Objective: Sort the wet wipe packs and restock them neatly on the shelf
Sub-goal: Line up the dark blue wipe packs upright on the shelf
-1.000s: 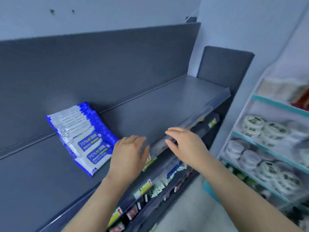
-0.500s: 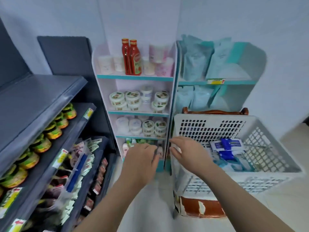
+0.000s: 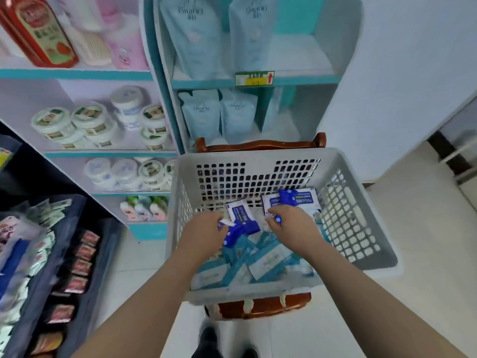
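While both hands are down inside the grey basket (image 3: 258, 154), the left hand (image 3: 204, 233) has its fingers curled around a few blue packs (image 3: 241, 219), which fan out to the right of its fingertips. The right hand (image 3: 291, 226) is also curled, and a small blue corner of a pack (image 3: 277, 218) shows between its fingers, so it pinches this one; how much of it is held I cannot tell. Just beyond this hand, two white and blue packs (image 3: 296, 201) lean on the far wall of the basket. Under both hands, teal packs (image 3: 265, 259) lie in a loose heap on the basket floor. The basket stands on a brown chair (image 3: 258, 146). Behind it is a white shelf (image 3: 304, 80) with pale blue pouches (image 3: 200, 115). To the left are white jars (image 3: 87, 120), and at the near left a dark shelf (image 3: 62, 254) with small packets (image 3: 82, 267).
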`<control>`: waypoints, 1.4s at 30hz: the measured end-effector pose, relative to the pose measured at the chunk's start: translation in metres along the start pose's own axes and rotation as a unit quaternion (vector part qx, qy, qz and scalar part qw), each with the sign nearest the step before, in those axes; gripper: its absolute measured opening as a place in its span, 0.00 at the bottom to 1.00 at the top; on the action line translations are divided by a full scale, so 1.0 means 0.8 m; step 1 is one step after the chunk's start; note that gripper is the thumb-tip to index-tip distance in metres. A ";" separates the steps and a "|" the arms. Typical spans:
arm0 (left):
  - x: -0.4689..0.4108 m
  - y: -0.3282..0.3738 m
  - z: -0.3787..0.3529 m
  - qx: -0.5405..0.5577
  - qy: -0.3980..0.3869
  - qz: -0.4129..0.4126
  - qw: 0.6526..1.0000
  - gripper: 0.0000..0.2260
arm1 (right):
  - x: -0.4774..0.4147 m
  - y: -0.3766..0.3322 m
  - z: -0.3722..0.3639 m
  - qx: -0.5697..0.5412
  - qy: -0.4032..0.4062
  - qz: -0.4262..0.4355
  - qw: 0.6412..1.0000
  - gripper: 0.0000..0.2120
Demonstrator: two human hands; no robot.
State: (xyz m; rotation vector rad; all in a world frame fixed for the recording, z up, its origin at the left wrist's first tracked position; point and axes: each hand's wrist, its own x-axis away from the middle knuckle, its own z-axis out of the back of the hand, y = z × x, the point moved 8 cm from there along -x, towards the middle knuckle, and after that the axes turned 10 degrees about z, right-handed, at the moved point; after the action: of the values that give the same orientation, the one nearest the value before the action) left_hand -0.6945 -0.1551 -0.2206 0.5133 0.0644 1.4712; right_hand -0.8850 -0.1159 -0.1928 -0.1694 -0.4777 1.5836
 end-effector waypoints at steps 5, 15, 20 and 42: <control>-0.079 -0.034 -0.063 0.025 -0.080 0.086 0.993 0.13 | -0.056 0.053 -0.051 -0.084 -0.036 -0.052 0.995 0.19; -0.166 -0.109 -0.190 0.065 -0.166 0.256 0.950 0.25 | -0.159 0.113 -0.171 -0.142 -0.106 -0.120 0.977 0.22; -0.174 -0.122 -0.210 0.026 -0.123 0.271 0.954 0.30 | -0.190 0.125 -0.220 -0.143 -0.139 -0.125 0.972 0.11; -0.178 -0.001 -0.203 0.508 -0.254 0.311 0.762 0.12 | -0.169 0.183 -0.137 -0.391 -0.153 -0.127 0.899 0.12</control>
State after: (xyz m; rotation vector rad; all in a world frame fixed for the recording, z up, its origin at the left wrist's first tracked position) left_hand -0.7675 -0.2438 -0.4034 1.9727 0.2950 1.8003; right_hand -0.9655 -0.2271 -0.3740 -0.4483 -1.3235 1.0869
